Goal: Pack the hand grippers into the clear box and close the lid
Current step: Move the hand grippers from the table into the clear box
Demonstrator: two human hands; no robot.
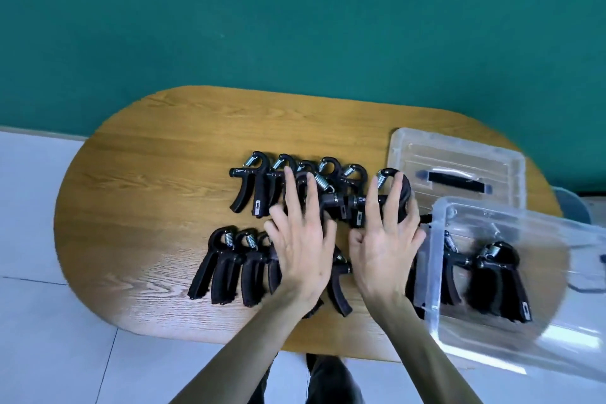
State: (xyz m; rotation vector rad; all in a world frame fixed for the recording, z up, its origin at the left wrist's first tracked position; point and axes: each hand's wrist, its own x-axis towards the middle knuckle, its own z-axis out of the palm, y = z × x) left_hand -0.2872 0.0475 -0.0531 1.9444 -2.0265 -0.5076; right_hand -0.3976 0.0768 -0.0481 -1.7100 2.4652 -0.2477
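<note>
Black hand grippers with steel springs lie in two rows on the wooden table (164, 157): a back row (252, 180) and a front row (223, 266). My left hand (301, 239) lies with straight fingers on the back row's middle grippers. My right hand (387, 239) rests its fingers over a gripper's looped head (388, 174). A few grippers (344, 203) sit bunched between both hands. The clear box (436, 272) stands open at the right, just beside my right hand, with some grippers (498, 275) inside.
The clear lid (459, 154) with a black handle lies flat behind the box at the table's back right. A green wall rises behind the table, and pale floor tiles surround it. The box overhangs the table's right front edge.
</note>
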